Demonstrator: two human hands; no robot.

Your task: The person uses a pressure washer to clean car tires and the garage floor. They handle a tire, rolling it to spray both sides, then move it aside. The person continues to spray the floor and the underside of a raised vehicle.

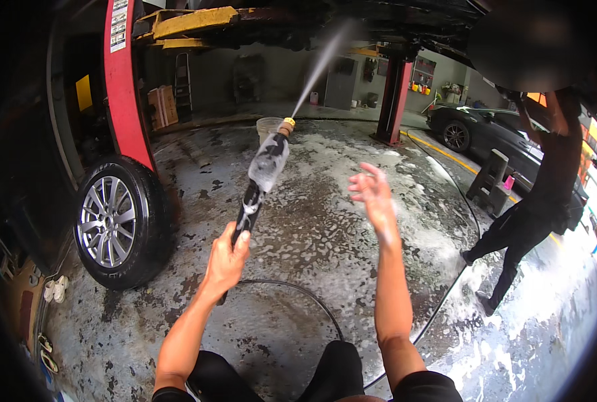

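The left hand [227,264], between 7 and 8 o'clock of the view's centre, is wrapped firmly around a long black tubular spray gun [253,191] streaked with white foam. The spray gun lies just left of centre, tilted toward 1 o'clock, and ends in a yellow-and-brass nozzle [287,125]. A white jet of water [322,69] shoots from it toward 1 o'clock. The right hand [373,197], near the centre at 3 o'clock, is raised and apart from the spray gun, its fingers loosely spread and holding nothing.

A thin black rubber hose [310,295] curves from near the left hand toward 5 o'clock over the wet, foam-patched grey floor [278,318]. At 9 o'clock stands a black tyre on a silver multi-spoke wheel [114,221]; the tyre's sidewall lettering is too small to read. Behind it, at 10 o'clock, a red metal post [127,94] bears a white printed label [119,25], its text illegible. At 3 o'clock a person in dark clothes [543,174] reaches upward; a dark grey car [506,130] stands at 2 o'clock.
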